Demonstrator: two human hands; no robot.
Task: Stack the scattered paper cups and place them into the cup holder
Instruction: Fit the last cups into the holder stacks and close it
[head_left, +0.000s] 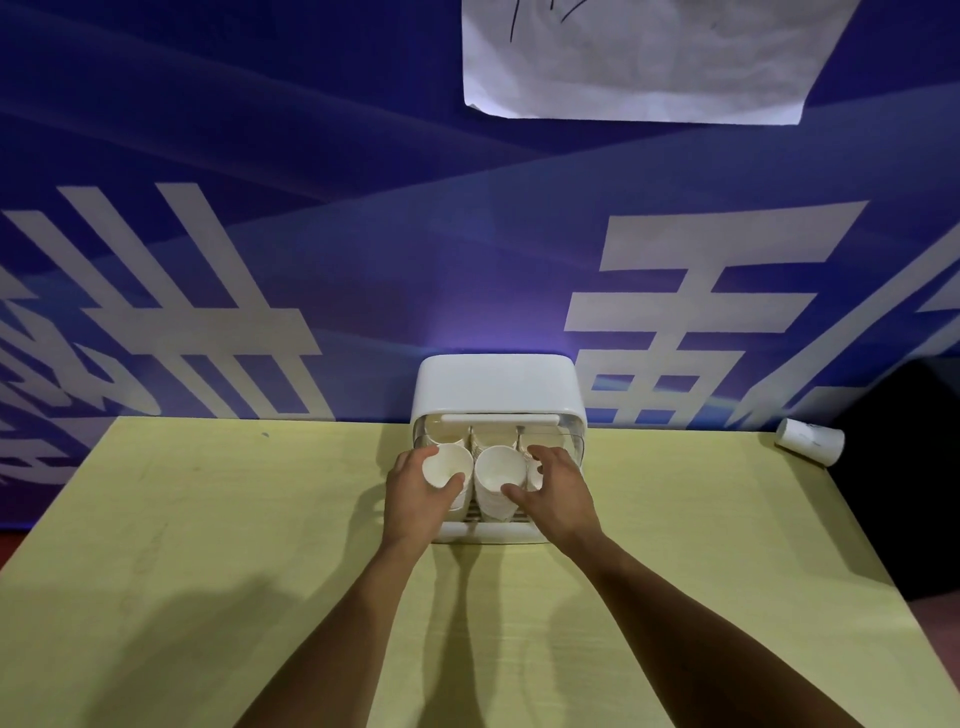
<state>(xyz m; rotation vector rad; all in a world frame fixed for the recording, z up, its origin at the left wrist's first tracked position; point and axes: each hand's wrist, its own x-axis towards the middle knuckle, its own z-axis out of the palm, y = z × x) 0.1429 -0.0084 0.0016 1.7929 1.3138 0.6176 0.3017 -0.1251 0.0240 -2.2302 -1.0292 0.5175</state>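
In the cup holder (496, 382) at the far edge of the counter (208, 519), a left stack (441, 467) and middle stack (496, 470) of paper cups, long axes pointing toward the body. Gripping the left stack, the left hand (415, 499); gripping the middle stack, the right hand (558, 493). Far right, on its side, a stray cup (810, 441), nearer the right hand.

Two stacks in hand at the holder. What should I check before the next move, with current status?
1. Cup holder open: ok.
2. Left hand grips left stack: ok.
3. Right hand grips middle stack: ok.
4. Stacks seated fully in their slots: cannot tell, hands hide the bases.
5. No cups left out: not ok, stray cup lies on its side at the table's far right corner.
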